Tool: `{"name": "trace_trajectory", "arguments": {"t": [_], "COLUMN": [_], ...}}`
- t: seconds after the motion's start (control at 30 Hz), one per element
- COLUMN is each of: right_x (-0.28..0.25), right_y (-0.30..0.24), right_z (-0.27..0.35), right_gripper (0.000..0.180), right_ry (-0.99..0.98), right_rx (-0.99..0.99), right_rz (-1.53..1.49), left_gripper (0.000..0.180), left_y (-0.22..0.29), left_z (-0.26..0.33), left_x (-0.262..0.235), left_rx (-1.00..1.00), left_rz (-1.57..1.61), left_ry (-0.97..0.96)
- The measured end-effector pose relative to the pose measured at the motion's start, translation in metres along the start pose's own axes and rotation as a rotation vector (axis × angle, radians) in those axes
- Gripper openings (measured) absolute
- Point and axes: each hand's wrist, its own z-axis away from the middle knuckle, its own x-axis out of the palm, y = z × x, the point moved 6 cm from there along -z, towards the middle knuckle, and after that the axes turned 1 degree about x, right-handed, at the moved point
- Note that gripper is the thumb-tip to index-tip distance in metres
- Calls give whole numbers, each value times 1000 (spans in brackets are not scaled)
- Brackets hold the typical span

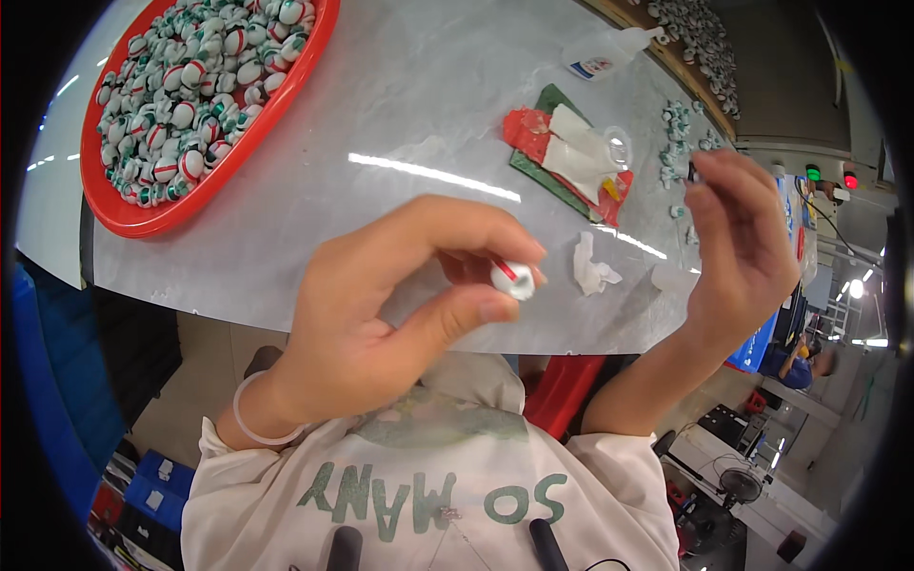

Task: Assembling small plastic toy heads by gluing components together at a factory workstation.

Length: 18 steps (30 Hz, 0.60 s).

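Note:
My left hand is closed in a pinch over the near part of the table. Between its thumb and fingers sits a small white rounded piece with a red stripe and a hollow in its end. My right hand is raised at the right, thumb and fingertips pressed together. A tiny dark thing shows at those fingertips, too small to name. Just beyond them, several small white-and-green pieces lie in rows on the table. A crumpled white tissue rests between my two hands.
A red basin heaped with white, green and red pieces stands far left. On the grey table lie a green pad with red and white cloths and a white squeeze bottle. More pieces fill a wood-edged area at far right.

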Motion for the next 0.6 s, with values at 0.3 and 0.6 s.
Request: {"name": "trace_trajectory", "arguments": {"t": [0.3, 0.6], "right_x": [26, 27], "right_y": [6, 8], "right_z": [-17, -18], "right_gripper": [17, 21], "right_ry": [-170, -160], "right_rx": [-100, -129], "right_rz": [54, 70], "left_gripper": [21, 24], "left_y": [2, -6], "left_z": [-6, -12], "left_x": [3, 5], "left_rx": [22, -68], "left_rz": [-63, 55], "left_ry": [-83, -153]}}
